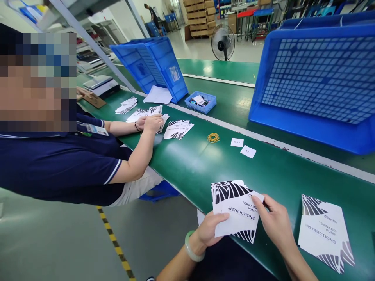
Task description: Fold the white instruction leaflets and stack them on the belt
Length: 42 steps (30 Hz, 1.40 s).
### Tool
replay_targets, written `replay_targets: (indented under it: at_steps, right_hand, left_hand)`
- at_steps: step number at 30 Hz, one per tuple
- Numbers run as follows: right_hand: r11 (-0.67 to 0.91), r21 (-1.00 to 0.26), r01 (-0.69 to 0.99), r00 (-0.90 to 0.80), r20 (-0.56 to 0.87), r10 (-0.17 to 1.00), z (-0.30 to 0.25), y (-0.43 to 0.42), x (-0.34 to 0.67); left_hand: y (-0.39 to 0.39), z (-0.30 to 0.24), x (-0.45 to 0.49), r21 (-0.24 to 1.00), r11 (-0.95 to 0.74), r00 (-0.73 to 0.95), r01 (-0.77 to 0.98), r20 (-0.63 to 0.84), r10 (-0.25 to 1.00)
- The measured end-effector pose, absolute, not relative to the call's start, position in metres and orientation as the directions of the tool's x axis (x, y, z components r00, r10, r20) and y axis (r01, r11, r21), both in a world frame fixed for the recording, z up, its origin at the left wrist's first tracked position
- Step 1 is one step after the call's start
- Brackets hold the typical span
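Note:
My left hand (pixel 210 229), with a pale green bangle at the wrist, grips a fanned stack of instruction leaflets (pixel 234 222) by its lower left side, thumb on top. The leaflets are white with black wavy stripes and read "TORNADO PUMP INSTRUCTIONS". At the stack's upper right edge, my right hand (pixel 274 218) pinches the top leaflet between thumb and fingers; its fingertips are partly hidden behind the paper. To the right, a second pile of the same leaflets (pixel 320 230) lies on the green bench (pixel 187 164).
A coil of yellow rubber bands (pixel 213 137) and two small handwritten cards (pixel 237 142) lie ahead. At left, a co-worker (pixel 58 168) handles leaflets beside another fanned pile (pixel 178 129). Large blue crates (pixel 310 132) and a small blue basket (pixel 202 107) stand along the far side.

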State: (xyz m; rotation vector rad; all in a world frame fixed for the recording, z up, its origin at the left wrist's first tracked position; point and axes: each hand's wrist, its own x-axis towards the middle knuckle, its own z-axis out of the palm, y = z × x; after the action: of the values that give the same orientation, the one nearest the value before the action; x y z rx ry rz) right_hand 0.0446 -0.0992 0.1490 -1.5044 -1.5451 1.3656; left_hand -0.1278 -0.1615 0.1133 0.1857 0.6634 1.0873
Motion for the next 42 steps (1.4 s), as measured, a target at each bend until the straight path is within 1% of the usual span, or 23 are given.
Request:
replay_targets:
  at_steps: [3,9,15,17,20,23,25,27,30,33,38,40,42]
  right_hand:
    - [-0.164,-0.928,0.336,-0.217,-0.245,0.945,0.149,-0.098,0.043]
    - [-0.169,-0.929,0.329,-0.125,-0.221,0.967,0.148,-0.098,0.042]
    - [-0.136,-0.94,0.314,-0.187,-0.202,0.961,0.148,-0.098,0.042]
    - [-0.117,-0.935,0.334,-0.197,-0.19,0.962,0.149,-0.097,0.042]
    - [-0.045,-0.898,0.438,-0.187,-0.14,0.972,0.148,-0.095,0.04]
    - [0.014,-0.826,0.563,-0.108,-0.057,0.993,0.147,-0.095,0.038]
    - [0.038,-0.802,0.596,-0.078,-0.01,0.997,0.145,-0.095,0.037]
    - [0.066,-0.807,0.586,-0.103,0.006,0.995,0.144,-0.096,0.037]
    - [0.116,-0.84,0.53,-0.172,0.028,0.985,0.144,-0.095,0.038]
    - [0.191,-0.838,0.511,-0.208,0.095,0.974,0.142,-0.093,0.04]
    - [0.269,-0.768,0.582,-0.188,0.195,0.963,0.138,-0.09,0.041]
    - [0.269,-0.783,0.561,-0.171,0.208,0.963,0.141,-0.09,0.042]
    - [0.225,-0.822,0.523,-0.123,0.189,0.974,0.145,-0.089,0.045]
  left_hand:
    - [-0.163,0.114,-0.131,0.446,0.451,0.276,-0.773,-0.404,0.872]
    - [-0.165,0.114,-0.134,0.442,0.445,0.264,-0.778,-0.412,0.872]
    - [-0.165,0.111,-0.136,0.467,0.434,0.246,-0.77,-0.411,0.878]
    - [-0.165,0.111,-0.138,0.464,0.426,0.225,-0.777,-0.427,0.876]
    - [-0.166,0.11,-0.14,0.458,0.419,0.202,-0.784,-0.45,0.87]
    - [-0.166,0.109,-0.141,0.454,0.419,0.194,-0.786,-0.463,0.865]
    - [-0.166,0.109,-0.141,0.451,0.416,0.182,-0.789,-0.475,0.861]
    - [-0.165,0.11,-0.141,0.447,0.413,0.175,-0.793,-0.481,0.859]
    - [-0.163,0.11,-0.141,0.449,0.405,0.171,-0.797,-0.476,0.863]
    - [-0.16,0.109,-0.142,0.462,0.398,0.162,-0.792,-0.47,0.868]
    - [-0.157,0.107,-0.142,0.485,0.396,0.132,-0.78,-0.491,0.861]
    - [-0.157,0.107,-0.143,0.499,0.397,0.11,-0.771,-0.509,0.854]
    - [-0.157,0.108,-0.145,0.504,0.393,0.084,-0.769,-0.53,0.844]
